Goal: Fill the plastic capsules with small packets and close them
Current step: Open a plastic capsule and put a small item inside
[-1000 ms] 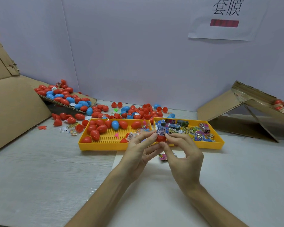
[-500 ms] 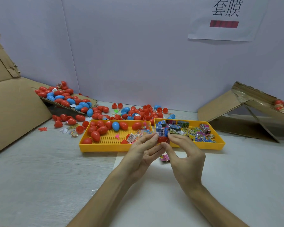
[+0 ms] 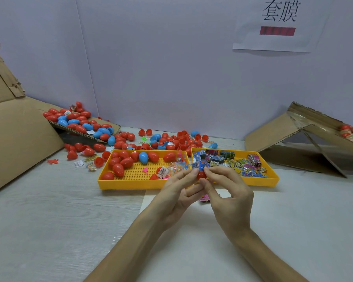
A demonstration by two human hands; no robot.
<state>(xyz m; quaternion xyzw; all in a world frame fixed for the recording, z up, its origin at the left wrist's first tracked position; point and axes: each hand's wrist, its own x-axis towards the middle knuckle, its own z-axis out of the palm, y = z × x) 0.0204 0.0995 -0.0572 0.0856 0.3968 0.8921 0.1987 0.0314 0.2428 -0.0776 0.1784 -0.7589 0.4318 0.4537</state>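
cardboard ramp (image 3: 18, 139) at left edge, loose capsules (image 3: 86, 125), red and blue, spilled beside it. two yellow trays mid frame: left tray (image 3: 130, 183) holds capsules, right tray (image 3: 271, 180) holds packets (image 3: 243, 165). left hand (image 3: 179, 192) and right hand (image 3: 228, 192) meet at centre, fingertips of both pinching one red capsule (image 3: 201, 174) just before the trays.

Red capsule (image 3: 201, 175) is pinched between fingertips of left hand (image 3: 177, 192) and right hand (image 3: 230, 198), held just in front of two yellow trays. Blue packet (image 3: 199, 165) is seen right at its top; inside or behind cannot be told. Left tray (image 3: 130, 183) is loaded with capsules, right tray (image 3: 261, 182) with packets. Loose capsules (image 3: 171, 143) are scattered on the surface (image 3: 49, 220) behind. Pink packet (image 3: 203, 198) is partly hidden under the hands
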